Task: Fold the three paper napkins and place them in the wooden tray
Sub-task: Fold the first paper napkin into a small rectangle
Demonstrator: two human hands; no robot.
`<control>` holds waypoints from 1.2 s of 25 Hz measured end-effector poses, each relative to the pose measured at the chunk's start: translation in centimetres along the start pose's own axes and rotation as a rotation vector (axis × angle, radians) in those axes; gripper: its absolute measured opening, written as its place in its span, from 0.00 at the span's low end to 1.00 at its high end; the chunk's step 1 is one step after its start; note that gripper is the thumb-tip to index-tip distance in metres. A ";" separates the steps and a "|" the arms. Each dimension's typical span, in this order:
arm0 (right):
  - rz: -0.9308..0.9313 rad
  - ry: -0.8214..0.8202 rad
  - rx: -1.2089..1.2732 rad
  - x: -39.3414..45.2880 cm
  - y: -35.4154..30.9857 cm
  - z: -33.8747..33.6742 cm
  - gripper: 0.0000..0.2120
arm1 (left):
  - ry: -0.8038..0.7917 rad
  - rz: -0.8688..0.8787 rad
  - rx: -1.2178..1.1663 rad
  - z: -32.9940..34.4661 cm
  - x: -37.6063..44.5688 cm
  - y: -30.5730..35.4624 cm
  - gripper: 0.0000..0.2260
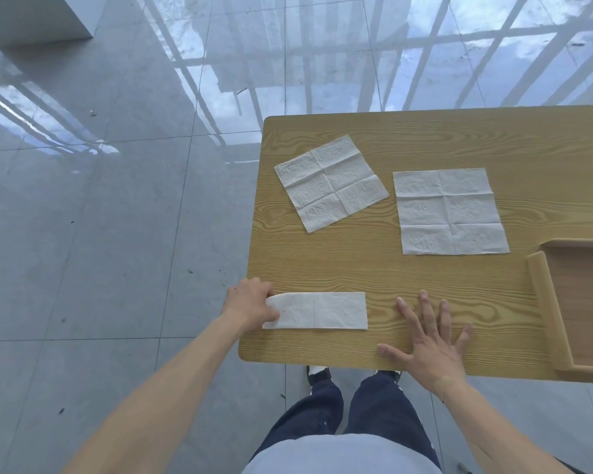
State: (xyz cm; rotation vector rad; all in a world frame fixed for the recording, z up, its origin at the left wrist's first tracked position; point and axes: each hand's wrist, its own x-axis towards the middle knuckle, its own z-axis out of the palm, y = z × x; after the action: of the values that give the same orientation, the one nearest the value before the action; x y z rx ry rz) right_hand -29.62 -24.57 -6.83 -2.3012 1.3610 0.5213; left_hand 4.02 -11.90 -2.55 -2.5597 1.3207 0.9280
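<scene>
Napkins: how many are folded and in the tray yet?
None are in the tray yet. One napkin near the table's front edge is folded into a strip, and the left hand is gripping its end. The right hand lies flat beside it. Two napkins still lie unfolded.

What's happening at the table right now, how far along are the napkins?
A person is folding the first napkin. The folded napkin lies as a long strip near the table's front edge, its left end pinched by the left hand. The right hand rests flat and open on the wood beside it, touching nothing else. Two unfolded napkins, one tilted and one square-on, lie farther back. The wooden tray at the right holds no napkin in its visible part.
</scene>
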 end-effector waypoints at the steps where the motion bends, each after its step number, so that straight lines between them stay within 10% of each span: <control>1: 0.004 -0.001 0.003 0.0 0.0 -0.1 0.47 | -0.017 -0.022 -0.023 0.0 0.0 -0.1 0.12; 11: 0.012 -0.010 -0.002 -0.1 -0.2 -0.4 0.46 | -0.103 -0.138 -0.937 -1.8 -3.2 2.7 0.06; 25: 0.018 0.024 -0.006 0.1 0.1 0.2 0.46 | -0.186 -0.067 -0.922 2.0 -1.6 12.6 0.11; 30: 0.012 0.021 0.003 0.2 0.1 0.0 0.45 | 0.010 0.072 -0.645 3.4 -2.4 10.2 0.07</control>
State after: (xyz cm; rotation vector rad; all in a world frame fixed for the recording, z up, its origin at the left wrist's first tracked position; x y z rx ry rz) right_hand -29.57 -24.77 -6.92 -2.3036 1.3848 0.5002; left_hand -6.48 -15.19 -2.23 -2.9719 1.2781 1.5735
